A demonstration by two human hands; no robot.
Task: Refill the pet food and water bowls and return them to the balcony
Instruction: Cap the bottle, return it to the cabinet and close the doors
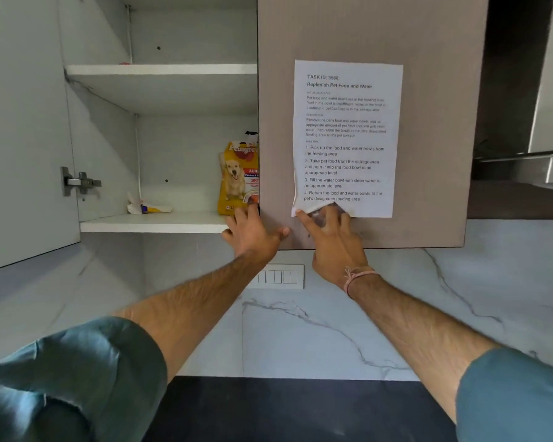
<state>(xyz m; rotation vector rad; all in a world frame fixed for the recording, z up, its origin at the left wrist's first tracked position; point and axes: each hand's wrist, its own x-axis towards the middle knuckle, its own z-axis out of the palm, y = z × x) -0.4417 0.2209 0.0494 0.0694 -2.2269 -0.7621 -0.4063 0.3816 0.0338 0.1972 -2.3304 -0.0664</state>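
A yellow pet food bag with a dog picture stands upright on the lower shelf of an open wall cupboard, half hidden by the closed brown door. My left hand reaches up with fingers spread; the fingertips touch the bag's bottom corner at the door's edge. My right hand rests flat on the closed door, fingers over the lower edge of a taped task sheet. No bowls are in view.
The cupboard's left door hangs open toward me with its hinge showing. A crumpled white wrapper lies on the lower shelf. A switch plate sits on the marble wall. The dark counter is below.
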